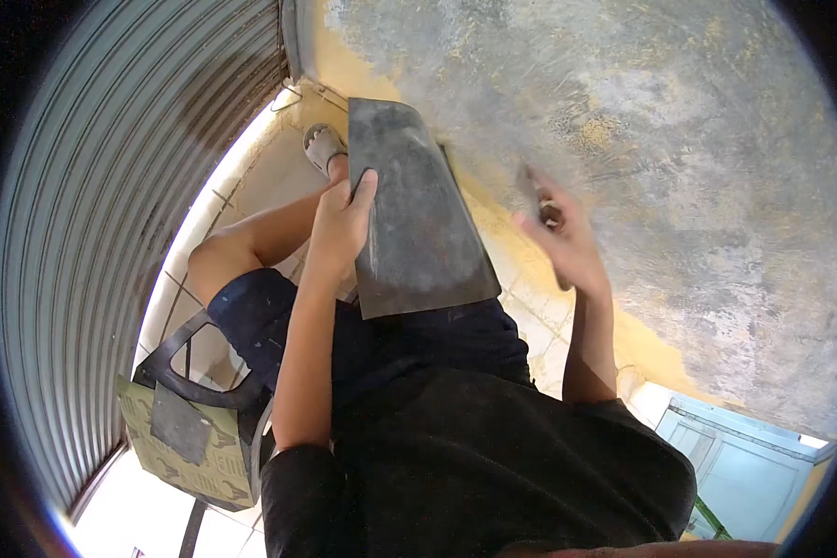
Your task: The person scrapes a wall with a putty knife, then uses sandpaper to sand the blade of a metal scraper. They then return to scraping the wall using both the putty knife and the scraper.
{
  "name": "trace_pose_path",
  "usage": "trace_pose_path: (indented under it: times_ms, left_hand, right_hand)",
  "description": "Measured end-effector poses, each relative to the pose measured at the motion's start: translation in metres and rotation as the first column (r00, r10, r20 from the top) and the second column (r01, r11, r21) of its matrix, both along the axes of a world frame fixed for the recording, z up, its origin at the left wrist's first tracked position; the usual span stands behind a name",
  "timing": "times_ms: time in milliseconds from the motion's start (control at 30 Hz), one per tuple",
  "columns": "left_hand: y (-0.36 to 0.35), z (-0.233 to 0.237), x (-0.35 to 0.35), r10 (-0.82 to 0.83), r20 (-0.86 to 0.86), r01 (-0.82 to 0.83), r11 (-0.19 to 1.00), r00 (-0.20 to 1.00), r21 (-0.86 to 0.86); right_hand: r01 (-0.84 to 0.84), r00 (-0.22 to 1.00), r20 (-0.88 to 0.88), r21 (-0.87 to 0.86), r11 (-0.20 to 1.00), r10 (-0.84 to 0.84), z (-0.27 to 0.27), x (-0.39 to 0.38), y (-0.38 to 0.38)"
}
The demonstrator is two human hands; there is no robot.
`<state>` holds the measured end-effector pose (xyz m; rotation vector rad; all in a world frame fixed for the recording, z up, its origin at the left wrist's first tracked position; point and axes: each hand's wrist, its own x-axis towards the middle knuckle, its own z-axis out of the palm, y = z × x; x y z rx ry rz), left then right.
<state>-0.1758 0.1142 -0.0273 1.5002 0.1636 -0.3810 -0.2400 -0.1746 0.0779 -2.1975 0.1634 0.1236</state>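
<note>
A dark grey, dusty panel (414,214) with one curved upper corner rests across my lap, tilted away from me. My left hand (342,225) grips its left edge, thumb lying on the top face and the other fingers hidden beneath. To the right of the panel, apart from it, my right hand (572,246) is raised with its fingers curled. A small, thin grey piece (528,181) shows at those fingertips; motion blur hides what kind it is.
A ribbed metal shutter (139,186) runs along the left. Mottled grey plaster wall (660,186) fills the right. Beside my leg, a dark plastic seat (191,358) carries a green printed sheet (223,462) with a grey piece (179,426) on it. A light-blue door (744,465) stands lower right.
</note>
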Motion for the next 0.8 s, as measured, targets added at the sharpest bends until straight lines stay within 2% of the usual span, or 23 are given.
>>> trace_pose_path:
  times_ms: [33,100,133,200,233,300,367,433,633,667,700,800]
  left_hand:
    - [0.004,-0.004,-0.001,-0.027,0.023,0.028,0.999,0.999,-0.026]
    - [0.007,0.003,0.001,-0.047,0.084,0.046,0.999,0.995,0.018]
    - [0.009,0.006,0.002,-0.066,0.148,0.058,0.997,0.987,0.058]
    - [0.014,0.006,0.002,-0.054,0.120,0.050,0.998,0.991,0.036]
    - [0.016,0.011,-0.001,-0.048,0.105,0.046,0.999,0.993,0.026]
    - [0.021,0.033,-0.010,-0.061,0.043,0.060,0.998,0.997,0.020]
    - [0.025,0.040,-0.026,-0.073,-0.004,0.073,0.997,0.997,0.022]
    - [0.028,0.032,-0.045,-0.002,-0.038,-0.002,0.995,0.999,-0.101]
    - [0.004,0.027,-0.091,0.138,-0.026,-0.140,0.987,0.990,-0.073]
    - [-0.004,0.024,-0.095,0.181,0.047,-0.177,0.981,0.982,-0.079]
    - [-0.008,0.026,-0.097,0.183,0.045,-0.179,0.980,0.982,-0.082]
    - [-0.017,0.034,-0.101,0.181,0.089,-0.186,0.981,0.979,0.048]
  right_hand:
    - [0.001,1.000,-0.004,0.004,1.000,-0.001,-0.010,-0.006,0.003]
    - [-0.216,0.971,0.134,0.148,0.965,0.197,-0.034,-0.015,0.012]
    - [-0.214,0.972,0.134,0.147,0.966,0.195,-0.031,-0.016,0.020]
    - [-0.323,0.946,-0.007,-0.061,0.945,0.323,-0.014,-0.015,0.039]
    - [-0.323,0.946,-0.008,-0.062,0.944,0.323,-0.008,-0.012,0.046]
    - [-0.398,0.910,-0.008,-0.292,0.869,0.414,-0.001,-0.010,0.057]
    - [-0.426,0.882,0.059,-0.323,0.845,0.467,-0.010,-0.005,0.057]
    - [-0.445,0.810,0.149,-0.474,0.760,0.568,-0.022,-0.003,0.055]
    - [-0.462,0.777,0.144,-0.533,0.709,0.613,-0.020,-0.001,0.063]
    - [-0.465,0.775,0.140,-0.534,0.706,0.616,-0.017,-0.002,0.065]
    - [-0.481,0.765,0.118,-0.550,0.683,0.633,-0.012,-0.004,0.068]
    - [-0.503,0.771,0.064,-0.550,0.667,0.634,-0.005,-0.009,0.074]
